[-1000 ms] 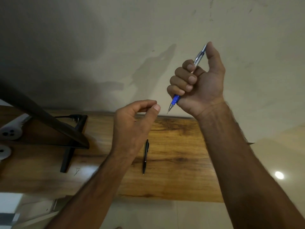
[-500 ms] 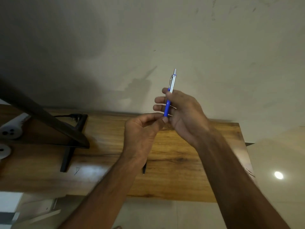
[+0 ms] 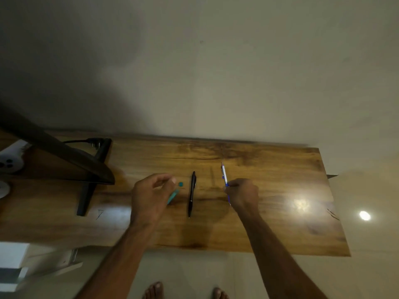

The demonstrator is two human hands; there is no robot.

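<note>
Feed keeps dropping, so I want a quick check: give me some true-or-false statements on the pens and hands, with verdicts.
The right hand grips the blue pen. True.
The black pen is in the left hand. False: it lies on the wooden table, between the hands.
A small teal piece lies left of the black pen. True.
The dark stand is at the table's right end. False: it is at the left end.

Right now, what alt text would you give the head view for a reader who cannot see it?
The right hand grips a blue and silver pen over a wooden table, while the left hand hovers with curled fingers over a teal pen, near a small teal piece. A black pen lies on the table between the hands.
</note>
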